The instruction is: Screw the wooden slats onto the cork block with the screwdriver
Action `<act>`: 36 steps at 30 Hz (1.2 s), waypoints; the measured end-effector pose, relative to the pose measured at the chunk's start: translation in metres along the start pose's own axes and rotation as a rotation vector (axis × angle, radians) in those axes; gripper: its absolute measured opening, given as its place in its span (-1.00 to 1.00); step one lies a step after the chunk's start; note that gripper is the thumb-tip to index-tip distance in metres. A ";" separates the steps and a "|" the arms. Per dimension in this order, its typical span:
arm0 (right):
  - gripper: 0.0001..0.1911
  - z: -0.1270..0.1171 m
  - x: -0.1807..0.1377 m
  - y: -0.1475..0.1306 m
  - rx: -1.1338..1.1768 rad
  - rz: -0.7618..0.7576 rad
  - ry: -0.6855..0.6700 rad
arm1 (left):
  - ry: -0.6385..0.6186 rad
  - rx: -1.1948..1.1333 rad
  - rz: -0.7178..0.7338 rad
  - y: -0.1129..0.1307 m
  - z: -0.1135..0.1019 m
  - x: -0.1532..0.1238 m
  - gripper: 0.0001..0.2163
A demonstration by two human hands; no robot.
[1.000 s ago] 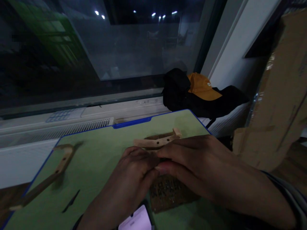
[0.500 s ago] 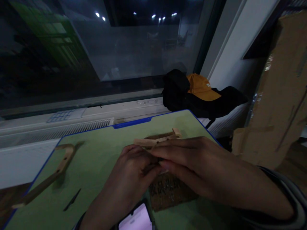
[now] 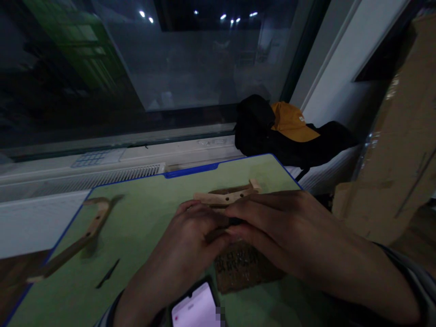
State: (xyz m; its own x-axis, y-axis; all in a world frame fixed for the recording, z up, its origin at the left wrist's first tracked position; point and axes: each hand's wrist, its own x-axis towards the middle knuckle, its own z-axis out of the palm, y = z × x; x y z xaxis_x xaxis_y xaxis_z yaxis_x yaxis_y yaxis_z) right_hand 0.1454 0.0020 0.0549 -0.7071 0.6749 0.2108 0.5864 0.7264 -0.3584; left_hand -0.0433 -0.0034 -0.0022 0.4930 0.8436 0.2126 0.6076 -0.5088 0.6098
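Observation:
My left hand (image 3: 197,236) and my right hand (image 3: 275,222) meet above a brown cardboard piece (image 3: 238,274) with dark handwriting. Both are closed, fingertips pinched together around something small; a dark bit shows between them, but its kind is hidden. Just behind my fingers lies a light wooden piece (image 3: 218,198) with holes and an upturned end, partly covered by my right hand. A lit phone (image 3: 195,309) rests below my left wrist.
On the left of the green table (image 3: 143,218) lies a bent wooden piece (image 3: 97,222) with holes, near a thin dark blade-like object (image 3: 108,274). Beyond the far edge sit a black bag (image 3: 254,129) and an orange cap (image 3: 293,122). Cardboard (image 3: 391,163) stands at right.
The view has shifted slightly, so the table contents appear a little further right and higher. My hands stay together, with the fingers moved only a little and the dark bit showing more.

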 end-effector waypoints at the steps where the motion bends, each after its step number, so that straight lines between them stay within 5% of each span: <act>1: -0.80 0.000 0.000 0.000 0.006 0.009 -0.005 | 0.018 0.003 -0.014 0.001 0.000 0.000 -0.91; 9: -0.70 -0.001 0.000 0.004 0.236 -0.100 0.009 | 0.012 -0.015 0.031 -0.003 0.001 0.000 -0.94; 18: -0.88 0.002 -0.001 0.004 0.090 -0.009 -0.002 | -0.051 -0.045 0.023 -0.001 -0.004 -0.001 -0.88; 29: -0.72 0.002 -0.004 0.006 0.121 -0.072 0.054 | 0.026 0.005 -0.022 0.000 0.001 0.001 -0.96; 36: -0.89 0.000 -0.002 0.007 0.094 -0.038 0.040 | -0.056 -0.024 0.034 -0.002 0.000 -0.003 -0.91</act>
State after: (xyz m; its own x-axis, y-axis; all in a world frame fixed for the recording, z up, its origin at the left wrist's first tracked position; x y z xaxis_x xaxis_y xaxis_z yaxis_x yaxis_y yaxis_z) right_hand 0.1509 0.0057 0.0515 -0.7107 0.6531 0.2614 0.5186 0.7375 -0.4327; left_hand -0.0463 -0.0051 -0.0036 0.5479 0.8145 0.1905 0.5753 -0.5323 0.6210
